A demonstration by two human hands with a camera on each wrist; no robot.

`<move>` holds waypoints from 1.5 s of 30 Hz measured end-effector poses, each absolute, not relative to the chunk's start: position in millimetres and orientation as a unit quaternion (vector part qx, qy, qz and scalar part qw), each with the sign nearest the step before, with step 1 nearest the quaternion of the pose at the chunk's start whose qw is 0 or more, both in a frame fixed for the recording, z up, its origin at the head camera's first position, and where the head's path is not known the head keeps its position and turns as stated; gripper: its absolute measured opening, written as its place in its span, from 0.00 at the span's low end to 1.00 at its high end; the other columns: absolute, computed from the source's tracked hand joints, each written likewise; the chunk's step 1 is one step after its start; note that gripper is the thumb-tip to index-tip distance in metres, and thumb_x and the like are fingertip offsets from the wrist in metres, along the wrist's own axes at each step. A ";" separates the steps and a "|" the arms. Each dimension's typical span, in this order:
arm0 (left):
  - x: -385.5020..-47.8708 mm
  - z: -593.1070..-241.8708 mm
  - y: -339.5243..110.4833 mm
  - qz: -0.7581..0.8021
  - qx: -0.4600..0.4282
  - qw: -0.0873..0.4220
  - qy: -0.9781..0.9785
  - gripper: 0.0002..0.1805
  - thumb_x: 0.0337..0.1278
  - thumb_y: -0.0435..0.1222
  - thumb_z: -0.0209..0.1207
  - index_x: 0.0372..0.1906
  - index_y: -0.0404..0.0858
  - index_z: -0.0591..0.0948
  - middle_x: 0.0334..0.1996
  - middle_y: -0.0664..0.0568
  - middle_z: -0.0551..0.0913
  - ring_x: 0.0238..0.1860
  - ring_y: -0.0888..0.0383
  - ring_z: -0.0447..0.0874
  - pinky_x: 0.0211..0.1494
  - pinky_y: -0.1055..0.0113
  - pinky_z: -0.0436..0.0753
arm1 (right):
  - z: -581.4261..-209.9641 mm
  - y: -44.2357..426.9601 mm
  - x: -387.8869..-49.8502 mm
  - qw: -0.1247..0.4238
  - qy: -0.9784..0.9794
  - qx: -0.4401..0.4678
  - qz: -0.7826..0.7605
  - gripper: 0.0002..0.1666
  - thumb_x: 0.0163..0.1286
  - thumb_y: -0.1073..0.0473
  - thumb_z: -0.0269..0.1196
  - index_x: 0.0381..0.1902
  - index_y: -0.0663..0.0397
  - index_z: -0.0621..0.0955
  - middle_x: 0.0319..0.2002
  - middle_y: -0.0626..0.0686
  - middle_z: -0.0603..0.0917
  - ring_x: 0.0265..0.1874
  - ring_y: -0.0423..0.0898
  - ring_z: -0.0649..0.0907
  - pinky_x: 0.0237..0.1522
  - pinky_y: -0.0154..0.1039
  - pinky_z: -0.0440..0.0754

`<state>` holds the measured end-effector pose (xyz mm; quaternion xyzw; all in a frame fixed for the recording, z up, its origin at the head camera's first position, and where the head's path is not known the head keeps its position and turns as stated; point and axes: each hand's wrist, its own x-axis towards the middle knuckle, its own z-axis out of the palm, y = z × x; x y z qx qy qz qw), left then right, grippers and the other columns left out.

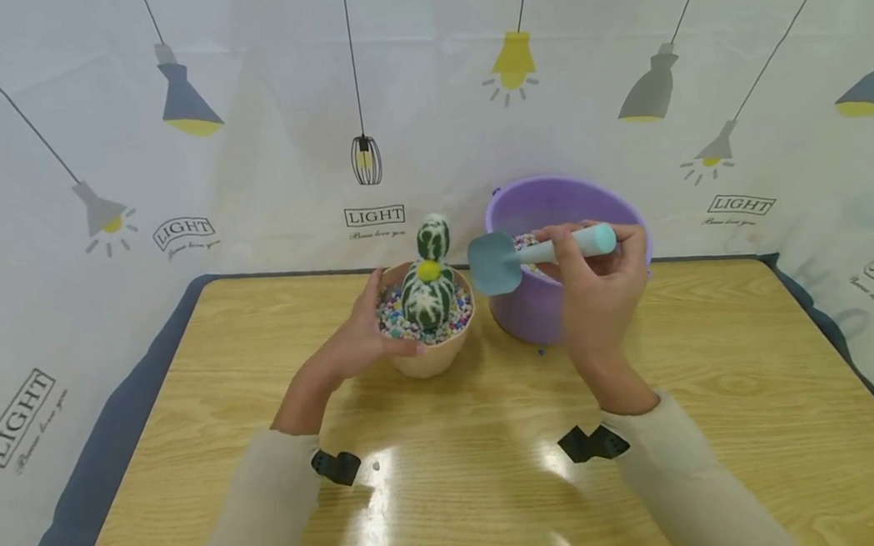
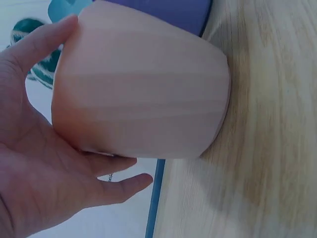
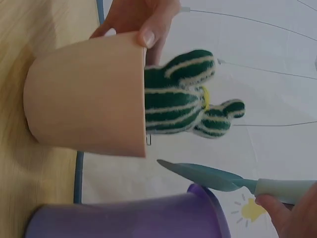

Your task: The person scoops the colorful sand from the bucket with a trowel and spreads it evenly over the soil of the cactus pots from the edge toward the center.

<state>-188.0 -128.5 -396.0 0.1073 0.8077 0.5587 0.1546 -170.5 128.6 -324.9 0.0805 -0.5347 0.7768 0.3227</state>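
My left hand [image 1: 358, 335] holds the side of a beige flower pot [image 1: 429, 362], thumb at the near rim and fingers around the far side. Inside the pot stands a green-and-white toy cactus [image 1: 427, 294] with a yellow flower, set among colourful pebbles [image 1: 395, 319]. In my right hand [image 1: 604, 296] I grip a small blue shovel [image 1: 495, 264] by its pale handle. Its blade hangs between the pot and a purple bucket [image 1: 530, 317], level with the bucket's rim. The right wrist view shows the blade [image 3: 208, 174] apart from the pot. More pebbles lie inside the bucket.
The wooden table [image 1: 246, 351] ends at a white fabric backdrop [image 1: 272, 149] printed with lamps, just behind pot and bucket. A small blue bead [image 1: 541, 352] lies before the bucket. Another small speck [image 1: 376, 465] is near the left wrist's black strap.
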 end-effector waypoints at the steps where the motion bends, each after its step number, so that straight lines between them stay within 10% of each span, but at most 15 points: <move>1: -186.4 -395.6 -126.7 0.566 0.111 0.144 0.804 0.68 0.40 0.39 0.74 0.78 0.47 0.34 0.75 0.44 0.47 0.72 0.43 0.53 0.73 0.44 0.57 | -324.0 131.4 -171.4 0.324 -0.536 0.077 0.776 0.17 0.62 0.67 0.68 0.40 0.62 0.70 0.35 0.62 0.83 0.33 0.55 0.88 0.31 0.42 0.87; 6: -173.8 -389.4 -115.3 0.553 0.091 0.094 0.823 0.61 0.38 0.35 0.72 0.76 0.41 0.45 0.71 0.39 0.50 0.69 0.42 0.55 0.70 0.43 0.61 | -319.4 145.0 -175.3 0.329 -0.531 0.072 0.777 0.16 0.63 0.65 0.68 0.41 0.63 0.71 0.35 0.64 0.84 0.34 0.56 0.88 0.29 0.43 0.87; 12: -162.3 -387.9 -101.1 0.495 0.026 0.081 0.865 0.67 0.43 0.51 0.72 0.77 0.43 0.36 0.74 0.36 0.37 0.71 0.36 0.52 0.68 0.40 0.64 | -316.9 155.6 -181.5 0.336 -0.520 0.059 0.783 0.17 0.64 0.64 0.67 0.44 0.67 0.72 0.36 0.65 0.84 0.34 0.57 0.88 0.27 0.44 0.86; 17: -159.1 -395.4 -92.5 0.476 0.007 0.026 0.879 0.65 0.34 0.59 0.75 0.73 0.48 0.45 0.71 0.37 0.45 0.66 0.38 0.60 0.63 0.40 0.71 | -317.6 159.1 -186.4 0.333 -0.501 0.052 0.797 0.17 0.64 0.63 0.67 0.44 0.67 0.74 0.36 0.66 0.84 0.32 0.58 0.88 0.24 0.45 0.85; 45: -167.7 -396.8 -99.9 0.473 -0.002 0.064 0.879 0.69 0.34 0.57 0.75 0.75 0.50 0.40 0.71 0.38 0.48 0.65 0.35 0.63 0.64 0.39 0.70 | -306.2 187.2 -206.2 0.224 -0.407 -0.049 0.884 0.17 0.70 0.53 0.61 0.46 0.61 0.74 0.31 0.64 0.84 0.30 0.63 0.87 0.23 0.50 0.85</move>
